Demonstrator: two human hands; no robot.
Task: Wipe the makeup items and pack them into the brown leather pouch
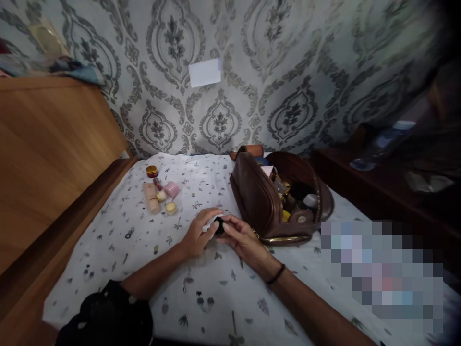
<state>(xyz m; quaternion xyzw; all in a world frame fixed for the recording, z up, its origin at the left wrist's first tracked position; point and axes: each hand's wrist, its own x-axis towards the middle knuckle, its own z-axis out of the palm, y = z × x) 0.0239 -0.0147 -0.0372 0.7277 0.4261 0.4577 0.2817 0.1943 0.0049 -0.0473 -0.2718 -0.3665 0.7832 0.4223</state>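
Observation:
My left hand (200, 231) is closed around something white (209, 225), perhaps a tissue or wipe; its kind is not clear. Against it sits a small black round item (219, 226), partly covered by my fingers. The fingertips of my right hand (243, 238) pinch that black item from the other side, so both hands meet over the patterned sheet. Just right of my hands stands a brown leather bag (259, 202), unzipped, with several small items inside.
Left of my hands lie a beige tube (151, 198), a pink container (172, 189), a yellow-lidded jar (171, 207) and a gold-lidded jar (151, 171). A wooden panel (54, 168) borders the left. At right, a clear bottle (383, 144) stands on a dark surface.

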